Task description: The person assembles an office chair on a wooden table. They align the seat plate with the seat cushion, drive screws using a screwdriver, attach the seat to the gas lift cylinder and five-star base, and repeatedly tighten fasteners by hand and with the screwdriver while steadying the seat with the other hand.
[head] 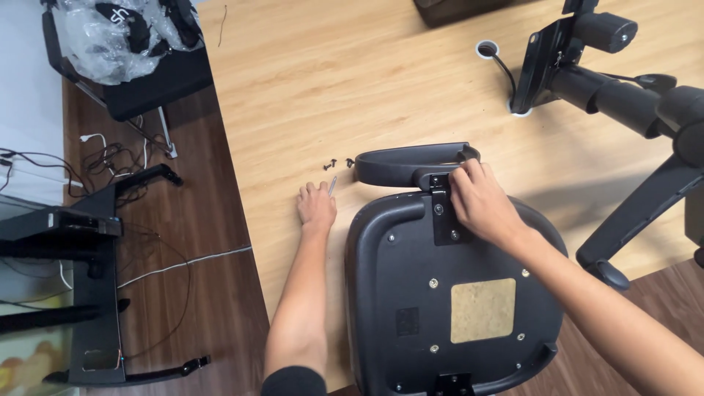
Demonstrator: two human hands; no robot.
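Right hand (480, 205) gripping armrest bracket (442, 213), left hand (317, 207) flat

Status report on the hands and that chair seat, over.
Left hand flat on the table, fingertips at a small metal tool. Right hand on the armrest bracket of the upturned seat. Loose screws nearby.

Black chair seat (411, 293) with a tan square patch (482, 310), black armrest (411, 163), light wood-grain table (330, 81).

Bright, even light on my table (308, 81); soft shadows under the arms; sharp focus; slight bending at edges.
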